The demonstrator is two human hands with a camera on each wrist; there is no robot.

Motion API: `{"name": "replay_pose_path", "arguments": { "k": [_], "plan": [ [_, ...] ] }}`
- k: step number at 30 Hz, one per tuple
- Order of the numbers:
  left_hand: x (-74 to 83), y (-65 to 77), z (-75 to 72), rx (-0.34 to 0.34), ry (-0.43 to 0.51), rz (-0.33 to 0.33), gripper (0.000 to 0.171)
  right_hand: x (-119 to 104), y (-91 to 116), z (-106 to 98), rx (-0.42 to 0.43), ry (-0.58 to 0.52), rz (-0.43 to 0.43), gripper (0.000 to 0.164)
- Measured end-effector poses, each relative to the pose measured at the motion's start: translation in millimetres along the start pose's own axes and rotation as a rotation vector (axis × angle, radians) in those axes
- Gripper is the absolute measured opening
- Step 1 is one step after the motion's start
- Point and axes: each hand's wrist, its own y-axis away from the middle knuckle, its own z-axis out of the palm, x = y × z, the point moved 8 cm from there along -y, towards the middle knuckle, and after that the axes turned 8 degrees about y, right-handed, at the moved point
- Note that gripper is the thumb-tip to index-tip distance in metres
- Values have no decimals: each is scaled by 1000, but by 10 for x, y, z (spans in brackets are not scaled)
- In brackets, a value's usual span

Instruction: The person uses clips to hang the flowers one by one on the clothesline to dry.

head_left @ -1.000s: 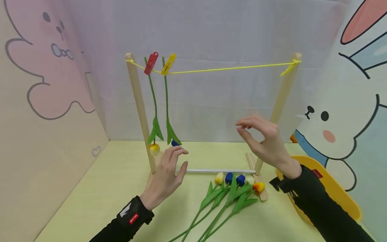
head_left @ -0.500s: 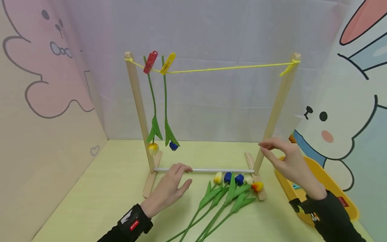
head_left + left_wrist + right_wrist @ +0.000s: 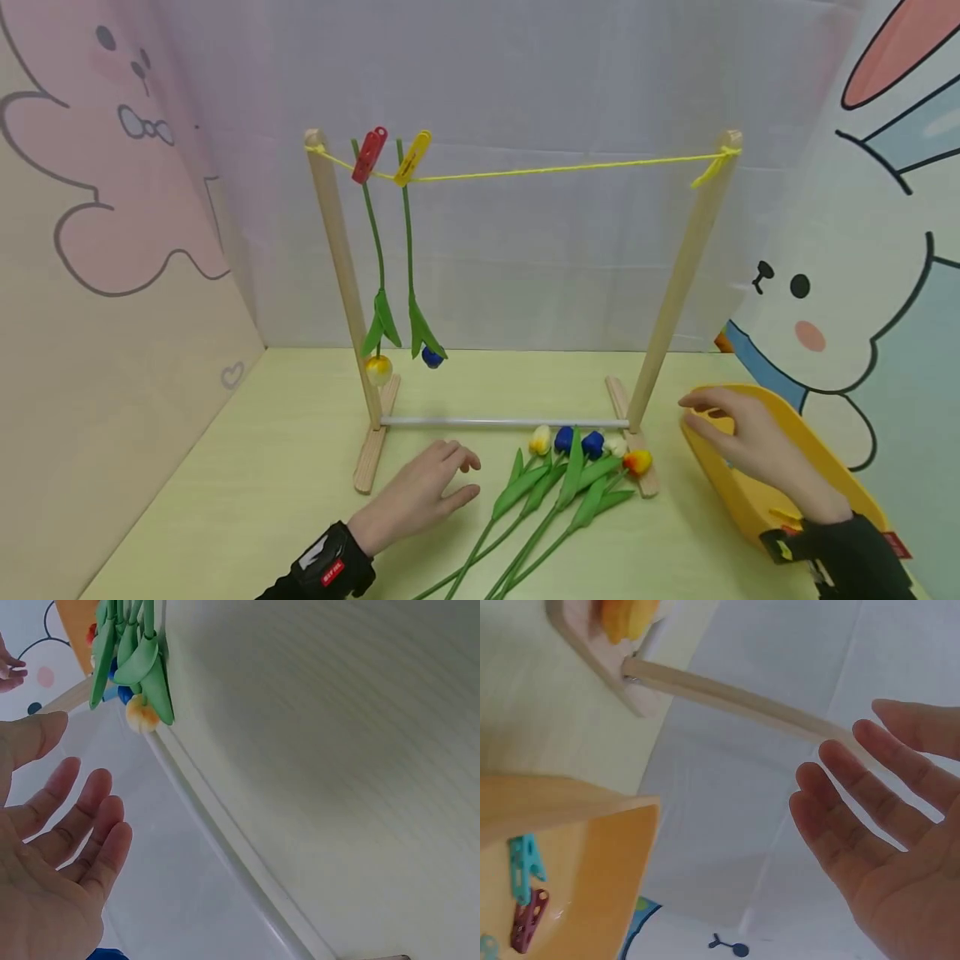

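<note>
My left hand (image 3: 420, 493) hovers over the table left of the tulips, fingers loosely bent and holding nothing. Several artificial tulips (image 3: 558, 492) lie with their blooms towards the rack's base, in yellow, blue, white and orange. Over the yellow basket (image 3: 712, 467) is my right hand (image 3: 757, 450), its fingers relaxed and bare. In the right wrist view a teal clothespin (image 3: 525, 866) and a dark red clothespin (image 3: 529, 921) lie inside the basket. A red clothespin (image 3: 370, 156) and a yellow clothespin (image 3: 412, 158) each fix an upside-down tulip to the yellow string (image 3: 555, 172).
The wooden rack has a left post (image 3: 341, 275), a right post (image 3: 684, 283) and a white crossbar (image 3: 495, 422) low between them. Its feet, such as the left foot (image 3: 369, 460), lie on the pale table. A cartoon-printed panel (image 3: 915, 400) stands right of the basket.
My right hand has moved right and down from beside the right post to over the basket. My left hand has dropped from near the hanging tulips to lower over the table.
</note>
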Motion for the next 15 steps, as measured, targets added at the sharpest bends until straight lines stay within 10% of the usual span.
{"name": "replay_pose_path", "arguments": {
  "k": [7, 15],
  "plan": [
    [-39, 9, 45, -35, 9, -29, 23, 486, 284, 219, -223, -12, 188, 23],
    [-46, 0, 52, -40, 6, -37, 25, 857, 434, 341, -429, 7, 215, 28]
  ]
}}
